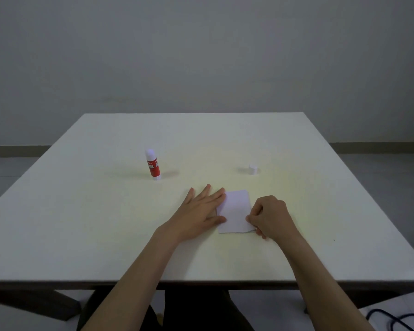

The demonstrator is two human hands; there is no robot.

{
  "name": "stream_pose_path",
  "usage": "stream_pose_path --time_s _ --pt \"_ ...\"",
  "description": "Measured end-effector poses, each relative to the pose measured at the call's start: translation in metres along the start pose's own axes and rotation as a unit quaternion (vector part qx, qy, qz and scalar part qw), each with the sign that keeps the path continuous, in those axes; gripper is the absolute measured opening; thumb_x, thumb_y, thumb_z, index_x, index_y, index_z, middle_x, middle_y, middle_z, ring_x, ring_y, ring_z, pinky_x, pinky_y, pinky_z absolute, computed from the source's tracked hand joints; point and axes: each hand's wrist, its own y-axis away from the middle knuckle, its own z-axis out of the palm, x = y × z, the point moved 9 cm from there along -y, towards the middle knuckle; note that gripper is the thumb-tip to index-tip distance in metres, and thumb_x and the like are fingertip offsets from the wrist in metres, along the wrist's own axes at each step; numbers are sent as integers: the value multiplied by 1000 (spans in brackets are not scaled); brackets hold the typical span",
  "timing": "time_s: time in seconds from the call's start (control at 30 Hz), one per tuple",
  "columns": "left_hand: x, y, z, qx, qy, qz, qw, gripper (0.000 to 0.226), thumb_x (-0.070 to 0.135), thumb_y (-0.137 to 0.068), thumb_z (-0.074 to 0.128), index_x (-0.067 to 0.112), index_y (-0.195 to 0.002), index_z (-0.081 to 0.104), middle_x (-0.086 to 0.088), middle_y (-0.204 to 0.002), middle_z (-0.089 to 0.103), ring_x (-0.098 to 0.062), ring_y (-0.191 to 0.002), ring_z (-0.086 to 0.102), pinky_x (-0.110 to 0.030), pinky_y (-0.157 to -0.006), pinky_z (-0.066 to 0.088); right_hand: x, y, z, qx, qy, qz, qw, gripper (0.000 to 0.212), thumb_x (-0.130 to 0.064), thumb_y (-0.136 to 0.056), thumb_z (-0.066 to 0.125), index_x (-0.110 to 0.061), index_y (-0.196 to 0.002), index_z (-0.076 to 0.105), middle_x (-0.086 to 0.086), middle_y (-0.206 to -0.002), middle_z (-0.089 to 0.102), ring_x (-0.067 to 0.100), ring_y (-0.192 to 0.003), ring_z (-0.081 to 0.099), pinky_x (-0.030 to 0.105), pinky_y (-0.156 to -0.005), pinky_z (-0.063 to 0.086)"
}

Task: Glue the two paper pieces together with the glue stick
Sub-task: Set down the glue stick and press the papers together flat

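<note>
Left hand [201, 209] flat, fingers spread, fingertips pinning the left edge of the small white rectangular paper [236, 212] on the white square table [105, 223]; right hand [270, 215] curled, pinching paper's lower right corner; uncapped red-and-white glue stick [152, 164] upright, well left.

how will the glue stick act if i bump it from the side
The glue stick stands upright, tall and narrow on a small base, so a side knock would probably tip it. Its body looks round, so once down it may roll across the smooth table. Its cap sits apart, so the exposed tip could smear whatever it touches.
</note>
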Motion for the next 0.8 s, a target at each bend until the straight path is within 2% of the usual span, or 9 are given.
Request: stream_pose_path --time_s 0.17,0.3,0.4,0.53,0.63,0.7,0.77,0.8 --pt "-17 13 -8 -22 -13 -4 1000 67 49 -95 37 28 -150 6 14 -159 1 -13 -147 -12 -41 -117 -13 -21 7 21 -4 26 -39 999 12 -1 -76 61 9 -69 61 25 -62 61 27 -51 52 37 -55 51" --pt "-37 26 -11 -41 -16 -18 999 79 57 -89 44 30 -150 3 16 -159 -2 -14 -146 -15 -42 -115 -16 -40 9 39 -17 25 -67 997 10 -2 -77 61 6 -72 62 24 -73 64 37 -68 64 39 -60 53" --pt "-44 30 -11 -55 -14 -23 998 85 60 -84 49 31 -149 3 18 -158 -2 -14 -146 -16 -44 -114 -17 -44 8 44 -20 27 -75 997 11 -3 -78 62 0 -68 58 16 -69 60 31 -63 59 40 -63 53" --pt "-49 26 -17 -84 -31 -25 996 86 58 -83 53 32 -150 6 19 -158 -3 -15 -145 -19 -46 -113 -20 -38 10 44 -32 23 -71 997 14 -6 -77 65 -6 -65 56 2 -62 54 21 -62 52 32 -62 48" --pt "-61 29 -23 -108 -43 -41 992 85 57 -83 55 33 -150 7 19 -158 -5 -15 -145 -20 -46 -112 -19 -43 20 37 23 69 -123 990 12 -16 -81 63 -12 -70 58 -2 -68 55 19 -70 51 29 -62 38" --pt "-65 33 -24 -120 -35 -48 991 85 55 -84 55 33 -150 7 18 -158 -7 -15 -145 -20 -47 -113 -18 -60 36 35 78 83 -212 971 9 -20 -87 57 -16 -84 64 -1 -81 64 20 -80 57 30 -71 38" --pt "-62 35 -23 -127 -29 -50 990 84 52 -85 55 31 -150 5 16 -159 -8 -16 -145 -20 -47 -114 -16 -76 53 55 52 129 -300 944 30 -24 -93 44 -16 -114 64 3 -115 69 19 -113 59 40 -96 38" --pt "-60 35 -23 -129 -30 -51 990 84 51 -86 55 31 -150 4 15 -159 -8 -16 -145 -19 -48 -114 -16 -81 60 68 25 168 -330 928 39 -26 -94 36 -16 -124 58 2 -130 62 17 -126 51 47 -109 28"
